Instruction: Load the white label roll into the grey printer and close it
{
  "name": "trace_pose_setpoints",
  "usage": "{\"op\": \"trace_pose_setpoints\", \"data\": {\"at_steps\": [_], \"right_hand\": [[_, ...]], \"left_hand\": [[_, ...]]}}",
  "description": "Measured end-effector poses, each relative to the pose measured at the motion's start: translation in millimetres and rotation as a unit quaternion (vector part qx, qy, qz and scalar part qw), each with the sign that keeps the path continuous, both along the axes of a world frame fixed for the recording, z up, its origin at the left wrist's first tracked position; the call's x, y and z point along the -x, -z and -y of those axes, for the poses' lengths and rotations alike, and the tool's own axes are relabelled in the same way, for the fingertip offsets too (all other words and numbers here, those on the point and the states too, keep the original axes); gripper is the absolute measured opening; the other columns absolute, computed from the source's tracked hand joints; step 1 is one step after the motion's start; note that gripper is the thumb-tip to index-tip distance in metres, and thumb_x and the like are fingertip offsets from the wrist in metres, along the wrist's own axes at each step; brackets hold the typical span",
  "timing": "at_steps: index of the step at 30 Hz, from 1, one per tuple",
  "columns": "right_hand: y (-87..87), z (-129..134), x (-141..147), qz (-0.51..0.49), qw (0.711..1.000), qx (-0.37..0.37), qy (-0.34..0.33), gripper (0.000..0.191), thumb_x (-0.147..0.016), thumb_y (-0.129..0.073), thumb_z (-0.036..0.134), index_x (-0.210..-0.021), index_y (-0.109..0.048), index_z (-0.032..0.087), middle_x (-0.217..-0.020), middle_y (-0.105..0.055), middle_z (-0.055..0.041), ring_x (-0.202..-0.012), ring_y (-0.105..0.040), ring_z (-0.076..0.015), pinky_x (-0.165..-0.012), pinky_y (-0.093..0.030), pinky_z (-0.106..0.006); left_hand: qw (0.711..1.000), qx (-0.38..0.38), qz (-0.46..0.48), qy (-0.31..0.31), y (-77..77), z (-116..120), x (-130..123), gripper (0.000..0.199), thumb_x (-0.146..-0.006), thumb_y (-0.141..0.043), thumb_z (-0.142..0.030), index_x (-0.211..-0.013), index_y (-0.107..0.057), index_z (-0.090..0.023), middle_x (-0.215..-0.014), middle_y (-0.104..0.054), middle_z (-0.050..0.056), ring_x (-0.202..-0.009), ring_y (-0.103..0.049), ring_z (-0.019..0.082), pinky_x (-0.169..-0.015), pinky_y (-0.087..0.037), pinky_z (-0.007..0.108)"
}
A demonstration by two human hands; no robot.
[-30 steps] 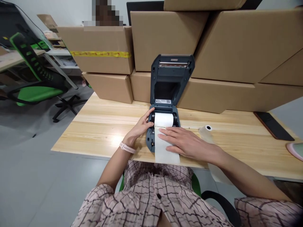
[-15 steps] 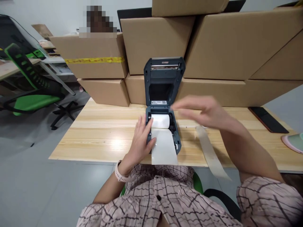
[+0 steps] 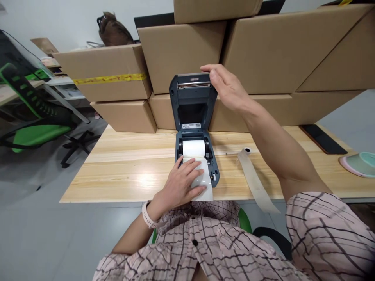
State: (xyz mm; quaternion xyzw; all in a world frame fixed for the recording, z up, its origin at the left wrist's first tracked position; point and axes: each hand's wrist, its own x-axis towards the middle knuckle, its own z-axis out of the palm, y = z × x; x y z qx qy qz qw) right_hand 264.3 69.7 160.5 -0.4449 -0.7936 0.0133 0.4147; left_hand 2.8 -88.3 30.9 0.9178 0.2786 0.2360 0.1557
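Note:
A dark label printer [image 3: 216, 171] stands on the table with its lid [image 3: 191, 99] raised. Inside sits a white label roll [image 3: 193, 148], its label strip [image 3: 205, 193] running forward over the front and past the table edge. My left hand [image 3: 183, 181] lies on that strip with the fingers spread, pressing it flat. Up at the lid's top right corner, my right hand [image 3: 227, 84] grips the edge, thumb in front and fingers over the top. To the right lies a small black-cored roll [image 3: 247, 150] with a beige strip [image 3: 254, 181] trailing off the table.
Stacked cardboard boxes [image 3: 181, 58] wall off the back of the wooden table [image 3: 123, 168]. A phone [image 3: 324, 139] and a green cup [image 3: 366, 164] lie at the right. Beyond the boxes shows a person's hair [image 3: 115, 31]. A green chair [image 3: 41, 130] stands at the left.
My right hand has moved up from beside the printer onto the lid's top edge. My left hand has shifted from the printer's left side onto the label strip.

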Motion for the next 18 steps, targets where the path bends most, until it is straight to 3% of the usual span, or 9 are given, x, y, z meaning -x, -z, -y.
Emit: {"op": "trace_pose_setpoints", "data": {"at_steps": [4,7,11,15,18], "right_hand": [[0.6,7,0,-0.010,1.000,-0.005,0.004,0.057,-0.107,-0.026,0.067,-0.138,-0.058,0.031,-0.141,-0.068,-0.0016,-0.130,-0.063,-0.0202,-0.110,-0.051,-0.042],[-1.7,9,3,-0.011,1.000,0.006,0.004,0.057,-0.108,-0.026,0.065,-0.138,-0.056,0.027,-0.141,-0.066,-0.0010,-0.128,-0.062,-0.0179,-0.112,-0.048,-0.039],[2.1,38,14,-0.028,0.999,-0.040,0.007,0.054,-0.109,-0.028,0.060,-0.132,-0.059,0.023,-0.135,-0.067,-0.0035,-0.128,-0.061,-0.0201,-0.113,-0.047,-0.044],[32.7,105,26,-0.006,0.995,-0.101,-0.012,0.039,-0.108,-0.037,0.048,-0.116,-0.066,0.025,-0.122,-0.070,-0.0080,-0.121,-0.065,-0.0255,-0.104,-0.052,-0.052],[70.0,152,29,0.076,0.986,-0.109,-0.098,0.034,-0.107,-0.045,0.038,-0.133,-0.061,0.025,-0.131,-0.071,-0.0099,-0.126,-0.065,-0.0243,-0.106,-0.054,-0.048]], "left_hand": [[1.000,-0.001,-0.025,0.011,-2.5,-1,-5,0.037,-0.096,-0.063,-0.049,-0.121,-0.066,-0.022,-0.152,-0.060,0.012,-0.144,-0.051,0.035,-0.127,-0.025,0.064],[0.999,-0.031,-0.021,0.012,1.4,1,-8,0.038,-0.095,-0.064,-0.047,-0.123,-0.065,-0.021,-0.149,-0.062,0.012,-0.144,-0.051,0.037,-0.125,-0.030,0.065],[0.991,-0.113,0.076,0.010,13.0,18,-5,0.035,-0.093,-0.067,-0.033,-0.125,-0.064,-0.019,-0.133,-0.072,0.013,-0.127,-0.065,0.031,-0.117,-0.046,0.058],[0.970,-0.132,0.204,0.027,24.4,45,13,0.028,-0.091,-0.064,-0.024,-0.119,-0.066,-0.019,-0.104,-0.078,0.009,-0.101,-0.072,0.024,-0.094,-0.062,0.044],[0.946,-0.153,0.284,-0.038,25.5,55,28,0.032,-0.093,-0.057,-0.017,-0.123,-0.067,-0.021,-0.096,-0.073,0.006,-0.094,-0.070,0.021,-0.083,-0.064,0.038]]}}
